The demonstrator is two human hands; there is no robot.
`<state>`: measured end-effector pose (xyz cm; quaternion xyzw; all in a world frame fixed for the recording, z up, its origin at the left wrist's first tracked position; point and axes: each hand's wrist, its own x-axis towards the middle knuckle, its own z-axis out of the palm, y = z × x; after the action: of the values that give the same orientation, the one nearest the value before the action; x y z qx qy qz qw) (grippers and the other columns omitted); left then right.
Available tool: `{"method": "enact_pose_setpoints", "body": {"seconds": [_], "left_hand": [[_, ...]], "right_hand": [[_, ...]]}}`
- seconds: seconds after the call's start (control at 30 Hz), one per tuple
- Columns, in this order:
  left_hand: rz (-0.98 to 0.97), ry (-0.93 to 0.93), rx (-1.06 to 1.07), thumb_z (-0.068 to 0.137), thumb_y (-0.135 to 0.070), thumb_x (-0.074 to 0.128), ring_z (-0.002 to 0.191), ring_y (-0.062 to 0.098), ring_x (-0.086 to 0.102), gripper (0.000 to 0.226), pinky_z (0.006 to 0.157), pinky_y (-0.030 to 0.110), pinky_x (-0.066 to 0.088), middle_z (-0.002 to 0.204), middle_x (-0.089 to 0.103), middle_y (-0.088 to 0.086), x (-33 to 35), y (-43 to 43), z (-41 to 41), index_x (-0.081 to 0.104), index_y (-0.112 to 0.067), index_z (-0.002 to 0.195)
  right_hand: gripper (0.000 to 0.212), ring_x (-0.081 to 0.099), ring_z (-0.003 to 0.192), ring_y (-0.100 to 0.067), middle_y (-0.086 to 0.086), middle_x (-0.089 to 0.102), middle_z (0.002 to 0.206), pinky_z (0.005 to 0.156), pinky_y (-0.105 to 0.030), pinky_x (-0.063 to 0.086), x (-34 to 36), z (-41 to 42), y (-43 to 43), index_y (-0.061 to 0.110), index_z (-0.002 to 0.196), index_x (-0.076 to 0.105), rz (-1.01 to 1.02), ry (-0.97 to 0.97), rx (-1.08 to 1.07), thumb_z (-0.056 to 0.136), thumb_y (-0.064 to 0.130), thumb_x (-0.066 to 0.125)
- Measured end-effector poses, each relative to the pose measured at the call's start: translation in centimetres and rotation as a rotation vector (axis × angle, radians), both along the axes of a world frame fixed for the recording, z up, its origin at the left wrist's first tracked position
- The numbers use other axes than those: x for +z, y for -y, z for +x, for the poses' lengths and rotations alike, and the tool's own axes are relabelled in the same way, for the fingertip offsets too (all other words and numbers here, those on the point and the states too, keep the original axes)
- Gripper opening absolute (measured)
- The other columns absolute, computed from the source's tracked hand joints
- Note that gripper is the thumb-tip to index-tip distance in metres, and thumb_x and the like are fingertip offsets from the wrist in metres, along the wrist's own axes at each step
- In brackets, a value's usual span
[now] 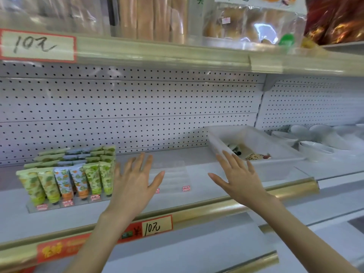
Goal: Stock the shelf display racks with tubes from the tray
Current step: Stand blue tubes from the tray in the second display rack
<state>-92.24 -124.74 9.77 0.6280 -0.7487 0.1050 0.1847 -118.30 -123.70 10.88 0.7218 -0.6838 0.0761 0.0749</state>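
- My left hand (pixel 136 184) hovers open over the shelf (pixel 199 196), fingers spread and holding nothing. It sits between the filled rack (pixel 59 206) and the clear rack (pixel 173 180) in the middle.
- My right hand (pixel 241 179) is open too, fingers straight and empty. Its fingertips are near the front corner of the tray (pixel 256 134); I cannot tell whether they touch it.
- The filled rack on the left looks finished to me: printed tubes (pixel 65 180) stand upright in rows from front to back, and I see no gaps.
- The clear rack beside it has no tubes that I can see, only small red labels at its front edge. I judge that this one is left to do.
- The tray rests on the shelf to the right, near the pegboard back. A few items (pixel 254 155) lie at its bottom, probably the last tubes, though they are too blurred to count.
- I would put the job at about halfway: one rack is stocked, one is bare, and the tray looks low on stock.
- White bowls (pixel 315 146) sit further right and are no part of this job.
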Motion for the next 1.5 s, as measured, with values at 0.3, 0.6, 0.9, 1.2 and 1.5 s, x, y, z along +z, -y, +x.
{"method": "enact_pose_setpoints", "body": {"seconds": [0.3,0.6,0.9,1.2,1.5], "left_hand": [[0.011,-0.049,-0.146,0.069,-0.066,-0.01,0.14,0.017,0.022,0.096,0.112,0.045,0.015,0.153,0.026,-0.002,1.0,5.4,-4.4,0.027,-0.022,0.145],[0.018,-0.032,-0.235,0.067,-0.067,-0.011,0.138,0.017,0.026,0.096,0.113,0.043,0.012,0.15,0.031,-0.003,1.1,10.1,-8.6,0.027,-0.024,0.144],[0.055,-0.067,-0.213,0.093,-0.061,0.016,0.139,0.015,0.02,0.064,0.116,0.039,0.008,0.151,0.026,-0.007,2.3,12.2,-11.0,0.024,-0.026,0.145],[0.08,-0.157,-0.133,0.094,-0.057,0.022,0.14,0.016,0.02,0.06,0.116,0.039,0.007,0.152,0.026,-0.007,2.5,14.5,-17.5,0.024,-0.027,0.146],[0.095,-0.179,-0.027,0.083,-0.062,0.013,0.138,0.018,0.027,0.072,0.115,0.037,0.014,0.151,0.03,-0.006,1.9,15.0,-23.4,0.028,-0.028,0.145]], "right_hand": [[0.081,0.012,0.144,-0.018,0.004,0.011,0.157,0.115,-0.047,0.014,0.3,-3.4,3.6,0.026,0.148,0.013,-0.043,-0.01,-0.089,0.081,0.072,0.003],[0.059,0.019,0.142,-0.019,0.003,0.018,0.155,0.112,-0.045,0.018,1.6,-6.3,7.5,0.024,0.144,0.025,-0.055,0.047,-0.152,0.095,0.056,0.025],[0.056,0.02,0.141,-0.022,0.001,0.017,0.156,0.111,-0.046,0.022,3.0,-11.9,12.2,0.023,0.148,0.019,-0.015,0.184,-0.166,0.098,0.048,0.026],[0.055,0.023,0.14,-0.026,-0.001,0.018,0.155,0.112,-0.046,0.024,3.1,-19.0,17.3,0.02,0.147,0.02,0.05,0.164,-0.038,0.099,0.046,0.027],[0.057,0.015,0.143,-0.022,0.003,0.009,0.158,0.115,-0.045,0.019,3.5,-23.0,20.2,0.023,0.149,0.013,0.163,0.149,0.1,0.099,0.048,0.024]]}}
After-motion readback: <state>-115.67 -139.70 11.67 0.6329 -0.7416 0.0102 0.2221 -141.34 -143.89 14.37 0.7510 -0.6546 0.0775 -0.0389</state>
